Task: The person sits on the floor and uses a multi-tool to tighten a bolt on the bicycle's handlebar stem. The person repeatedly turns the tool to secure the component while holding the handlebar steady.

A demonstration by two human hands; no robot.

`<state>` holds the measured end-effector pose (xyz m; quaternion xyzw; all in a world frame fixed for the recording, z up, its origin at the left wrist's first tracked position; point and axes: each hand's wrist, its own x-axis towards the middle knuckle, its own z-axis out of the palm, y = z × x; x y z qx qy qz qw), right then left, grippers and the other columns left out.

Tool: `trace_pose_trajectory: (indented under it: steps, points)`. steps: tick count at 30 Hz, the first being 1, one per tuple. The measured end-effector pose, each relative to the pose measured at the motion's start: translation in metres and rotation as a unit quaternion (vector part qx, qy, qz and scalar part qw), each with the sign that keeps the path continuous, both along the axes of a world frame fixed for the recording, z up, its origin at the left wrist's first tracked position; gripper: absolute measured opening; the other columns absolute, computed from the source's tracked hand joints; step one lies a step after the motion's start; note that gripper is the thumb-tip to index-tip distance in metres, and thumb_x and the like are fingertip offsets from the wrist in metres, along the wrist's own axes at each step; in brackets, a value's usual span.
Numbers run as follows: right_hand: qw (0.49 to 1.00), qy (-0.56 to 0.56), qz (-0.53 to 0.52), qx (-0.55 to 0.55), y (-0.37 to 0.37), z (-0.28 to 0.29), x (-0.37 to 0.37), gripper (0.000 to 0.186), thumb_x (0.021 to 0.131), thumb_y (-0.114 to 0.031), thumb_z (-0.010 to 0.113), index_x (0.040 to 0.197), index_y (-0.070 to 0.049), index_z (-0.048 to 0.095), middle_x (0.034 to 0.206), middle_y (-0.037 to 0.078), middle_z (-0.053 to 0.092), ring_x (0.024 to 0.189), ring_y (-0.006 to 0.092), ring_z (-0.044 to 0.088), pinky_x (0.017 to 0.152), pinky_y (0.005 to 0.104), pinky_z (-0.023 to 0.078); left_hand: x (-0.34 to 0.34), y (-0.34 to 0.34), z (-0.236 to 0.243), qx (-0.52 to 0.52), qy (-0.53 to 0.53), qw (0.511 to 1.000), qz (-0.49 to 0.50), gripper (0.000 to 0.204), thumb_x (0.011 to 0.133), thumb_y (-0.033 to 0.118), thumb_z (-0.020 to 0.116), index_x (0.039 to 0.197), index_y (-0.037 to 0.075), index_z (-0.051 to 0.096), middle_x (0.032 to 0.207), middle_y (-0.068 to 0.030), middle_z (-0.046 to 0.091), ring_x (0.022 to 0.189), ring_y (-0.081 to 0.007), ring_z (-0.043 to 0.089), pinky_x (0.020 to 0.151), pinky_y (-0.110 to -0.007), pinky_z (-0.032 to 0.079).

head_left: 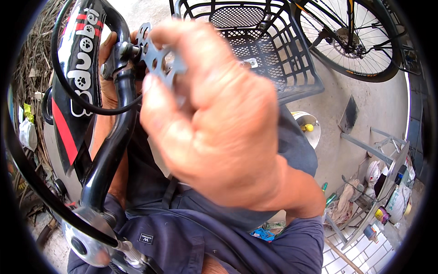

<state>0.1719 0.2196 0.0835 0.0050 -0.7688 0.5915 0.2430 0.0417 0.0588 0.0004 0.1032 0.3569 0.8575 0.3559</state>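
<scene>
My right hand (228, 123), large and blurred by motion, pinches a flat grey metal wrench (157, 57) with several cut-out holes. The wrench's edge lies by a bolt (132, 49) on the black clamp (119, 61) around a bent black handlebar (119, 98). Behind the bar, my left hand (106, 50) is closed about the clamp, most of its fingers hidden. To its left stands a black, red and white printed panel (68, 91). A black cable (91, 108) loops in front of the panel and bar.
A black lattice basket (292, 55) is just beyond my right hand. Farther right are a bicycle wheel (349, 45), a white bucket (315, 137) and a metal stand (374, 150) amid bags and tools. A silver bell-like housing (86, 235) sits at the lower left.
</scene>
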Motion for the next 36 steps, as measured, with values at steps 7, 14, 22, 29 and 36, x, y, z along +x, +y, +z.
trace_pose_trajectory:
  steps: [7, 14, 22, 29, 36]
  points:
    - [0.994, 0.025, -0.053, -0.093, 0.025, 0.0, -0.02, 0.019, 0.081, 0.003, 0.061, 0.099, 0.007, 0.055, 0.067, 0.023, 0.063, 0.065, 0.0381, 0.067, 0.057, 0.0449, 0.053, -0.003, 0.0, -0.002, 0.002, 0.018, 1.0, -0.013, 0.064, 0.095, 0.061, 0.044, 0.096, -0.001, 0.061, 0.077, -0.0152, 0.06, 0.06, -0.0206, 0.054, 0.058, -0.031, 0.044]
    - [0.993, -0.013, -0.04, -0.112, 0.029, 0.011, -0.02, 0.015, 0.083, 0.0, 0.06, 0.095, 0.008, 0.06, 0.068, 0.024, 0.064, 0.068, 0.0385, 0.069, 0.062, 0.0451, 0.054, -0.001, 0.004, -0.001, 0.023, 0.079, 0.996, -0.041, 0.063, 0.095, 0.06, 0.044, 0.103, 0.001, 0.062, 0.08, -0.0149, 0.062, 0.062, -0.0217, 0.056, 0.06, -0.032, 0.047]
    - [0.999, -0.027, 0.045, -0.002, -0.002, -0.008, -0.002, 0.012, 0.083, 0.0, 0.059, 0.092, 0.004, 0.052, 0.067, 0.02, 0.062, 0.064, 0.0387, 0.066, 0.057, 0.0447, 0.053, 0.003, -0.001, 0.001, 0.015, -0.002, 1.0, 0.007, 0.06, 0.095, 0.057, 0.048, 0.11, 0.001, 0.063, 0.087, -0.0148, 0.067, 0.067, -0.0229, 0.061, 0.064, -0.032, 0.051]
    - [0.999, -0.022, 0.026, 0.032, -0.008, -0.009, 0.005, 0.021, 0.08, 0.002, 0.06, 0.099, 0.004, 0.052, 0.069, 0.019, 0.063, 0.061, 0.0387, 0.065, 0.055, 0.0448, 0.052, 0.003, 0.0, 0.002, 0.009, -0.002, 1.0, 0.007, 0.058, 0.095, 0.056, 0.05, 0.111, 0.001, 0.063, 0.088, -0.0146, 0.068, 0.07, -0.0228, 0.063, 0.067, -0.033, 0.053]
    - [0.993, 0.059, -0.067, -0.079, 0.015, -0.014, -0.022, 0.017, 0.081, 0.002, 0.061, 0.098, 0.005, 0.059, 0.061, 0.021, 0.061, 0.06, 0.0374, 0.066, 0.056, 0.044, 0.052, -0.005, -0.002, 0.0, 0.001, -0.004, 1.0, 0.03, 0.056, 0.094, 0.054, 0.052, 0.111, 0.002, 0.064, 0.09, -0.0144, 0.069, 0.074, -0.0227, 0.065, 0.07, -0.033, 0.055]
